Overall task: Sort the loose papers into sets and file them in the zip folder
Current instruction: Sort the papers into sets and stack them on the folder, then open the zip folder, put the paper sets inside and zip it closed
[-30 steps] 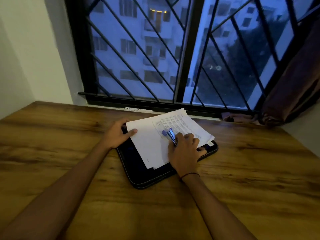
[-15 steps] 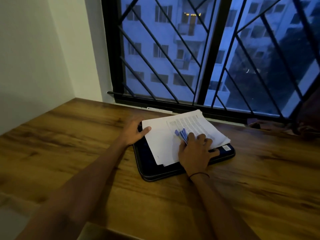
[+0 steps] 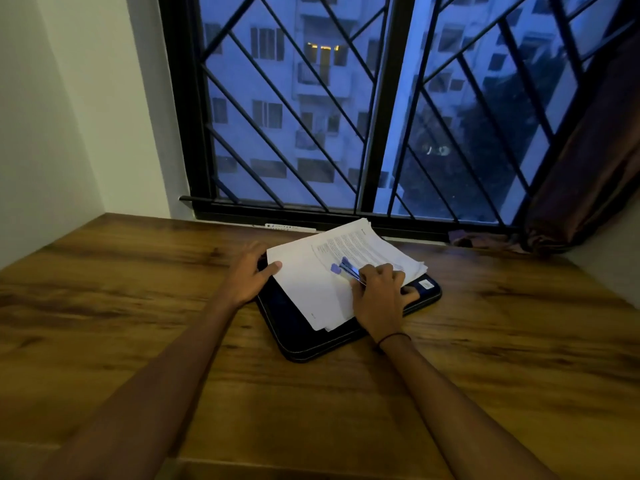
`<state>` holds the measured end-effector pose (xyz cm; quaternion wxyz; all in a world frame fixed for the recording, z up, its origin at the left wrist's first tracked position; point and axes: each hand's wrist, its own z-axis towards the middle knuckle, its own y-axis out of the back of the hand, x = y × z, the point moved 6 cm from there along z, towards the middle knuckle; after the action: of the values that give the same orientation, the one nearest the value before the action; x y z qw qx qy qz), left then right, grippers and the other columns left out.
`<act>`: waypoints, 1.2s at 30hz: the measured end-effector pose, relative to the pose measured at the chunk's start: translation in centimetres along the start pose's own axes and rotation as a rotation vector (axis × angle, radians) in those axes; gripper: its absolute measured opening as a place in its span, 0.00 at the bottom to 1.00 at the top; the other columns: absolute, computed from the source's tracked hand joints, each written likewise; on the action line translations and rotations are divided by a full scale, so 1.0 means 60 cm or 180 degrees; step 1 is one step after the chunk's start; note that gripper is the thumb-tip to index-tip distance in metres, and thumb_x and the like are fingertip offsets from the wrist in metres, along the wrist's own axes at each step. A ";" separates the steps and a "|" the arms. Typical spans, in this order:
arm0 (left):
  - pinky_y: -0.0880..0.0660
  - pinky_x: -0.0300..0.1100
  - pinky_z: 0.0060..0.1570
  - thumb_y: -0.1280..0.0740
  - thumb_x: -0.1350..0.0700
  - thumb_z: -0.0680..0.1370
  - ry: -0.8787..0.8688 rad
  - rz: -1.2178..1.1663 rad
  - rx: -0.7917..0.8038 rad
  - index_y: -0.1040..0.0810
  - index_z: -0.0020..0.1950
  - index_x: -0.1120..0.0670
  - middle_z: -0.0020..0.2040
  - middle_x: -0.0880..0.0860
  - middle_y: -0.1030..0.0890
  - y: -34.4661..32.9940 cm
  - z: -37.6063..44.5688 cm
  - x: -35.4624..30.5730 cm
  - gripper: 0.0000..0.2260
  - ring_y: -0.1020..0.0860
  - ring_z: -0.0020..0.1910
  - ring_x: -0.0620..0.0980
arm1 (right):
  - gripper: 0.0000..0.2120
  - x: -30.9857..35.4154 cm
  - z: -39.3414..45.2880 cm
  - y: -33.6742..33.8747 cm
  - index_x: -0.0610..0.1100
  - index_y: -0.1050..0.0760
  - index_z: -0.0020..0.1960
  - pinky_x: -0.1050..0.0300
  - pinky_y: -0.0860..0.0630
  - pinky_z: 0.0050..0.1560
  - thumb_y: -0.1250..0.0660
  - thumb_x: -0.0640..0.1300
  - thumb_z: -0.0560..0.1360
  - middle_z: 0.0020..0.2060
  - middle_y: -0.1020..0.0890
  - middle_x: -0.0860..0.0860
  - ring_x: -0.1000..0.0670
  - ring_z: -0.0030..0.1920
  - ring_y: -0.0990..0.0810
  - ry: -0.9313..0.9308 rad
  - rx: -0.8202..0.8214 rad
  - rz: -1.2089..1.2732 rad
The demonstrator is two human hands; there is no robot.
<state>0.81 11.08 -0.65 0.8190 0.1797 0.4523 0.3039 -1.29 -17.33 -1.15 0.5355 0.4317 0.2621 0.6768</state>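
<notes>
A dark zip folder (image 3: 304, 337) lies flat on the wooden desk (image 3: 138, 306) near the window. A loose stack of white papers (image 3: 311, 289) rests on top of it, the upper sheets printed with text (image 3: 363, 247). My left hand (image 3: 251, 275) rests at the stack's left edge, thumb on the top sheet, fingers over the folder's far corner. My right hand (image 3: 379, 296) lies on the papers' right side, fingers curled around a blue clip-like object (image 3: 346, 268), thumb touching the folder's right edge. A white label (image 3: 426, 284) shows on the folder.
A barred window (image 3: 346, 116) with a black sill runs along the desk's far edge. A dark curtain (image 3: 588, 185) hangs at the right, bunched on the desk's back corner. A white wall (image 3: 69, 116) bounds the left side. A small white strip (image 3: 287, 226) lies by the sill.
The view has shifted and tilted up. Both hands stay on the paper stack in much the same hold.
</notes>
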 end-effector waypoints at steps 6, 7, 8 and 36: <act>0.21 0.40 0.49 0.34 0.58 0.83 0.0564 -0.1050 -0.0383 0.22 0.65 0.52 0.55 0.49 0.17 0.022 -0.030 -0.013 0.10 0.19 0.51 0.43 | 0.08 -0.010 -0.003 0.012 0.49 0.22 0.57 0.45 0.41 0.55 0.35 0.50 0.81 0.55 0.23 0.47 0.44 0.60 0.30 -0.0041 -0.0022 0.0374; 0.22 0.40 0.46 0.35 0.58 0.84 0.0631 -0.1060 -0.0507 0.23 0.62 0.53 0.50 0.49 0.18 0.028 -0.035 -0.012 0.07 0.19 0.47 0.44 | 0.08 -0.006 -0.004 0.013 0.49 0.22 0.57 0.44 0.41 0.55 0.34 0.49 0.81 0.54 0.23 0.47 0.44 0.60 0.29 0.0019 -0.0026 0.0412; 0.23 0.39 0.43 0.35 0.58 0.84 0.0671 -0.1067 -0.0621 0.24 0.59 0.54 0.47 0.49 0.19 0.035 -0.040 -0.011 0.04 0.20 0.44 0.45 | 0.08 -0.001 -0.004 0.014 0.48 0.22 0.57 0.44 0.40 0.54 0.34 0.49 0.81 0.53 0.22 0.48 0.44 0.59 0.28 0.0084 -0.0033 0.0418; 0.21 0.40 0.40 0.29 0.55 0.81 0.1474 -0.1734 0.0224 0.21 0.66 0.58 0.56 0.54 0.15 -0.097 -0.016 -0.155 0.15 0.17 0.50 0.50 | 0.07 -0.097 0.000 0.050 0.46 0.24 0.49 0.53 0.39 0.50 0.31 0.49 0.77 0.49 0.27 0.46 0.42 0.56 0.32 0.0169 0.0244 0.0764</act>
<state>-1.80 0.59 1.39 0.7391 0.0069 0.6674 0.0914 -2.47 -23.73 -0.44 0.4266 0.4621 0.2483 0.7367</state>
